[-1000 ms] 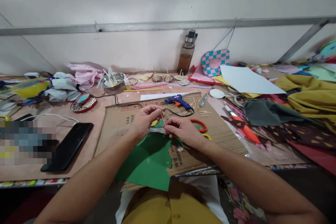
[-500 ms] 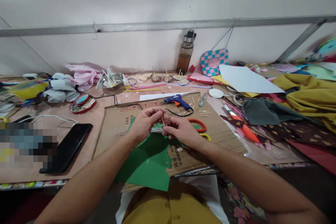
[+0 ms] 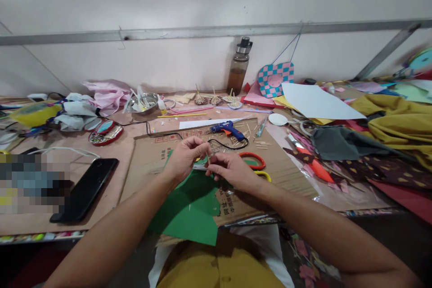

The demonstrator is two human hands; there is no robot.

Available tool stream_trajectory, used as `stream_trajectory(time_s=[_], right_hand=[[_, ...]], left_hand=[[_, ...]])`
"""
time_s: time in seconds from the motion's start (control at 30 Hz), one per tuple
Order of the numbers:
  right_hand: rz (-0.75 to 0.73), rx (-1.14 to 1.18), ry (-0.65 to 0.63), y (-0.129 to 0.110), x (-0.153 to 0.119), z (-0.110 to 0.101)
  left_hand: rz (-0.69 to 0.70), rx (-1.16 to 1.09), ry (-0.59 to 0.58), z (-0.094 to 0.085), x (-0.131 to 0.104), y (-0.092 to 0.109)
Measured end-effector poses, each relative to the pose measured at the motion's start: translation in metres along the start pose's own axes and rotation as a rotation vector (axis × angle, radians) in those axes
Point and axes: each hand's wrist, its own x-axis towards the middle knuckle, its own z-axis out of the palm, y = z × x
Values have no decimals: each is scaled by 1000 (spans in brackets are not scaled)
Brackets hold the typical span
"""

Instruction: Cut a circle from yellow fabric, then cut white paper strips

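Observation:
My left hand (image 3: 185,158) and my right hand (image 3: 232,170) meet over the cardboard (image 3: 283,166). Between their fingertips stands a thin pale stick (image 3: 208,158), pinched by both. Under the hands lies a green sheet (image 3: 189,207), which hangs over the table's front edge. Partly hidden behind my right hand are scissors with one red and one yellow handle (image 3: 254,159). A blue glue gun (image 3: 229,129) rests on the cardboard beyond the hands, with loose matchstick-like sticks (image 3: 262,145) near it.
At the left lie a black phone (image 3: 86,191) and a red tin (image 3: 106,132). A metal bowl (image 3: 145,104) and a bottle (image 3: 239,67) stand at the back. White paper (image 3: 317,101), an orange-handled tool (image 3: 319,170) and yellow cloth (image 3: 401,121) lie at the right.
Both hands have shifted very slightly, with the stick still between the fingertips. More of the red scissor handle shows beside my right hand.

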Motion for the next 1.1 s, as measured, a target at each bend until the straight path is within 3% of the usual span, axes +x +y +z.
stream_trajectory(time_s=[0.33, 0.53, 0.73, 0.97, 1.1], right_hand=[[-44, 11, 35, -4, 0, -4], [-53, 5, 243, 3, 5, -16], [-207, -189, 395, 11, 6, -28], [-313, -505, 299, 15, 2, -24], [-341, -578, 205, 18, 3, -22]], left_hand=[[-35, -132, -36, -7, 5, -2], [11, -131, 19, -15, 12, -2], [60, -177, 122, -14, 13, 6], [4, -261, 182, -8, 7, 26], [-51, -97, 131, -16, 11, 44]])
